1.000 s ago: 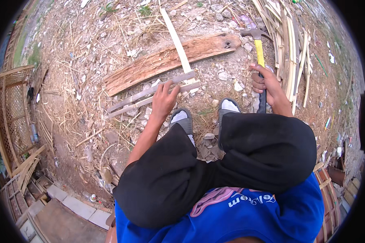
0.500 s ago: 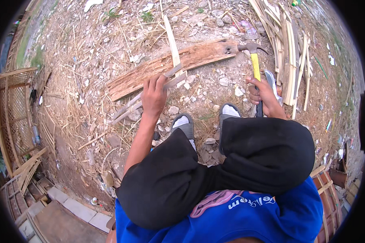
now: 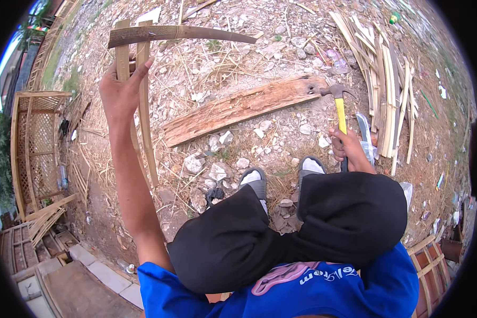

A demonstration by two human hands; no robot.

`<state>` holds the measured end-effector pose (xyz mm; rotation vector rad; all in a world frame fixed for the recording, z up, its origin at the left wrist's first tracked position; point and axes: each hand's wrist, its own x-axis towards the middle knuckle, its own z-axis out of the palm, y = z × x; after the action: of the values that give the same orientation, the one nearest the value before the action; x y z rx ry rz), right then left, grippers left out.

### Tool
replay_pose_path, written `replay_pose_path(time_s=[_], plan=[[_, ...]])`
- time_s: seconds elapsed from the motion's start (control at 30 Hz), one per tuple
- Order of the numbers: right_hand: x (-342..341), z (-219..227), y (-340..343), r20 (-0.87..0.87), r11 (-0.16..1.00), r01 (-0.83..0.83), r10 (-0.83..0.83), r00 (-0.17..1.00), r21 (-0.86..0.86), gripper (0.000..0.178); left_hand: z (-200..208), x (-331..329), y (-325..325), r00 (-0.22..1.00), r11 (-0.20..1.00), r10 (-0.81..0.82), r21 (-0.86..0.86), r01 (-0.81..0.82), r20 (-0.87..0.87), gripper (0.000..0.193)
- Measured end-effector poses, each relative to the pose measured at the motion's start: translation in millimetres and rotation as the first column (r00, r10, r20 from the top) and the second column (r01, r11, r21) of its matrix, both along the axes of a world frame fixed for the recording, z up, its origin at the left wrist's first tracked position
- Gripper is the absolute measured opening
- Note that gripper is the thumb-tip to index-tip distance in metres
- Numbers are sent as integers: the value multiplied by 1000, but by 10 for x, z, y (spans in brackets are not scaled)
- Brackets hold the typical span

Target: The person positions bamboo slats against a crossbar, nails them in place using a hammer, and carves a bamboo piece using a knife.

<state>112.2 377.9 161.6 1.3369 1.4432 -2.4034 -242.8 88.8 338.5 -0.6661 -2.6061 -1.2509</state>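
Observation:
My left hand [image 3: 121, 95] is raised at the far left, its fingers closed round two long bamboo strips [image 3: 143, 114]. A darker bamboo strip [image 3: 185, 33] crosses their upper ends and points out to the right. In my right hand [image 3: 351, 151], beside my knee, is a claw hammer [image 3: 341, 113] with a yellow and black handle, its head up by the plank's right end. The worn wooden plank [image 3: 244, 110] lies on the ground ahead of my feet, rough on top, with dark holes at its right end.
A broad metal blade [image 3: 363, 128] lies just right of the hammer. Beyond it is a pile of split bamboo strips [image 3: 388, 95]. A lattice panel [image 3: 40, 151] stands at the left. Stones [image 3: 217, 171] and dry straw cover the ground.
My left hand has lifted the joined strips off the plank and carried them up and to the left. The right hand still grips the hammer in nearly the same place.

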Motion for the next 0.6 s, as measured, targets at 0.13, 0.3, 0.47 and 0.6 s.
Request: replay_pose_path(time_s=[0.13, 0.3, 0.47, 0.6], plan=[[23, -33, 0, -11, 1000, 20, -20, 1000, -15, 18, 284, -140, 27, 986, 994, -109, 9, 109, 127, 44], [151, -58, 36, -42, 995, 63, -60, 997, 79, 21, -476, -174, 407, 827, 969, -214, 7, 247, 520, 47], [276, -195, -34, 7, 973, 92, -96, 995, 212, 24, -1953, -223, 675, 688, 952, -258, 57, 301, 678, 49], [338, -351, -147, 112, 973, 29, -56, 992, 228, 23, -2624, -228, 909, 539, 929, -246, 36, 369, 806, 58]])
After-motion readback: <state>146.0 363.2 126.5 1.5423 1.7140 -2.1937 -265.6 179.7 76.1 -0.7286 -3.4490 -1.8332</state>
